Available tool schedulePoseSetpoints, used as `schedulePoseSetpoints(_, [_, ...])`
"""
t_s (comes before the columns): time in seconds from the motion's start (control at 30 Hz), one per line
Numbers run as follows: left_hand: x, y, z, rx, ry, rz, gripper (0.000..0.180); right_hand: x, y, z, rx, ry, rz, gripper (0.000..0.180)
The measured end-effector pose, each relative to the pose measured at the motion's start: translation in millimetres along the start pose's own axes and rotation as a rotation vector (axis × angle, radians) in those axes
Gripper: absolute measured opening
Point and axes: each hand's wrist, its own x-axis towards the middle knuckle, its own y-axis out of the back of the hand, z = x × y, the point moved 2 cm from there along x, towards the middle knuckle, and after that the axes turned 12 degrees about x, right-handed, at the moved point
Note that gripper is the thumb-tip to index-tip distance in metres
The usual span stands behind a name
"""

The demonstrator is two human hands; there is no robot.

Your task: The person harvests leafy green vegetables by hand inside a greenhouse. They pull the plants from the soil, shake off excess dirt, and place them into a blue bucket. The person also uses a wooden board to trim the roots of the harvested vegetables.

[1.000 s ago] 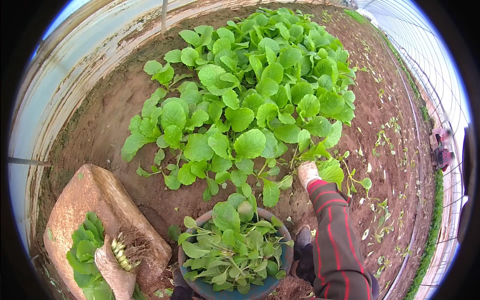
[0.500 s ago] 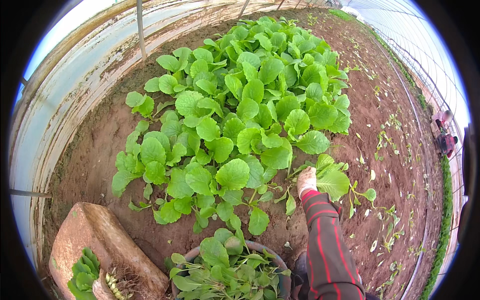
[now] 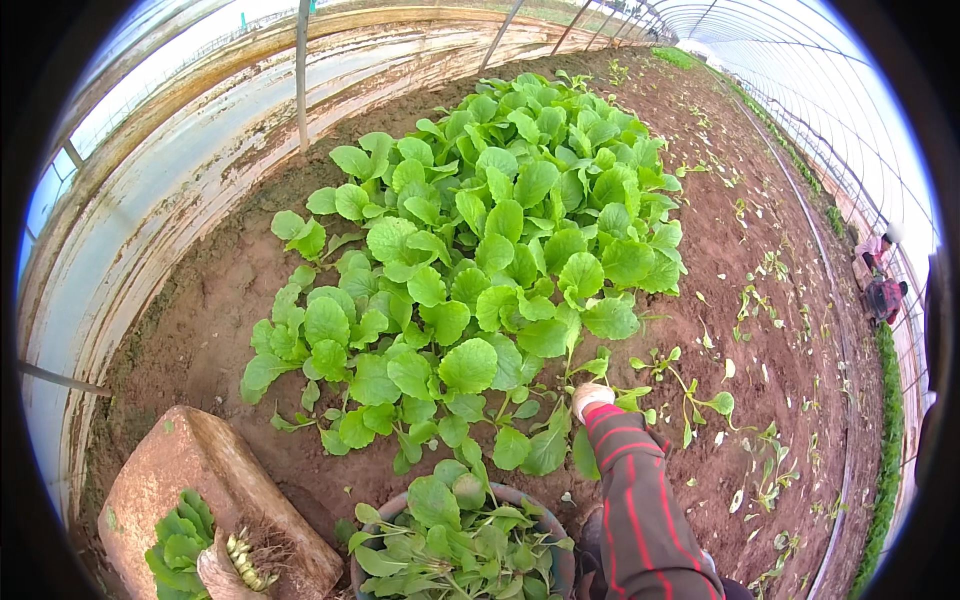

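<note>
My right hand (image 3: 592,399), in a pale glove, is low at the near right edge of a dense patch of leafy greens (image 3: 490,250). Its fingers are closed around a leafy green plant; leaves stick out on both sides of the hand, and the grip itself is partly hidden. At the lower left, my left hand (image 3: 216,568) is closed around a bunch of leafy greens (image 3: 182,540), pale stem ends and roots showing beside the fingers. This hand is over a tan, dirt-stained block (image 3: 190,455).
A round tub (image 3: 392,507) full of picked greens stands at the bottom centre. Plastic sheeting (image 3: 150,210) on posts walls the left side. Scattered leaves and small plants lie over brown soil (image 3: 740,420) on the right. A person (image 3: 880,275) crouches at the far right.
My right hand has shifted slightly left and lower; the big leaf that was to its right is no longer there. My left hand with its bunch has come a little more into view. The view has tilted up.
</note>
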Motion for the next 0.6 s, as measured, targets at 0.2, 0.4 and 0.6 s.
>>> schedulePoseSetpoints(0.2, [0,-2,-1,0.047,-0.039,0.079,0.1,-68,57,-30,0.535,0.183,-0.049,0.045])
schedulePoseSetpoints(0.4, [-1,2,-8,0.044,-0.087,0.047,0.087,-156,46,-93,0.125,0.473,-0.124,0.031])
schedulePoseSetpoints(0.6, [0,3,-11,0.031,-0.047,-0.088,0.083,-194,54,-138,-0.005,0.451,0.21,0.02])
